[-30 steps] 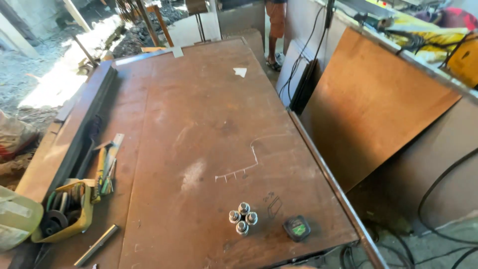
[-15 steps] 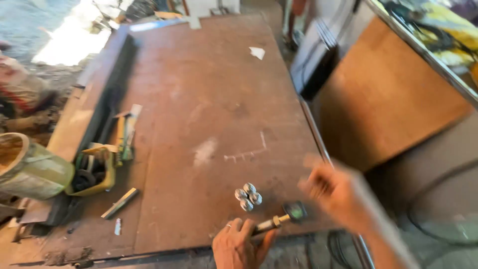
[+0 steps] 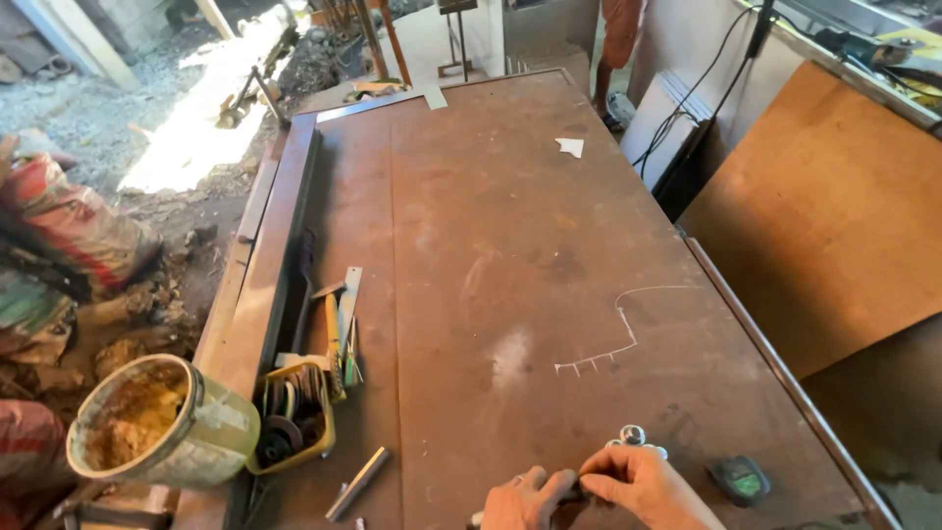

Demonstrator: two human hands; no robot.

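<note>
At the near edge of the rusty steel sheet (image 3: pixel 510 245), my left hand (image 3: pixel 525 501) and my right hand (image 3: pixel 643 486) meet, both pinching a small dark tool (image 3: pixel 577 494) that is mostly hidden by the fingers. Just beyond my right hand lies a cluster of shiny metal nuts (image 3: pixel 633 435). A green and black tape measure (image 3: pixel 741 481) rests to the right of that hand. A white chalk outline (image 3: pixel 618 339) is drawn on the sheet farther out.
At the sheet's left are a yellow tray of discs (image 3: pixel 294 417), flat hand tools (image 3: pixel 343 324), a short metal bar (image 3: pixel 358 483) and a dirty bucket (image 3: pixel 157 422). A plywood panel (image 3: pixel 834 216) leans at the right. A person's legs (image 3: pixel 618 29) stand at the far end.
One second ago no hands showed. Both then came in near the tape measure, and now they are joined on the small tool beside the nuts. The view has tilted and shifted.
</note>
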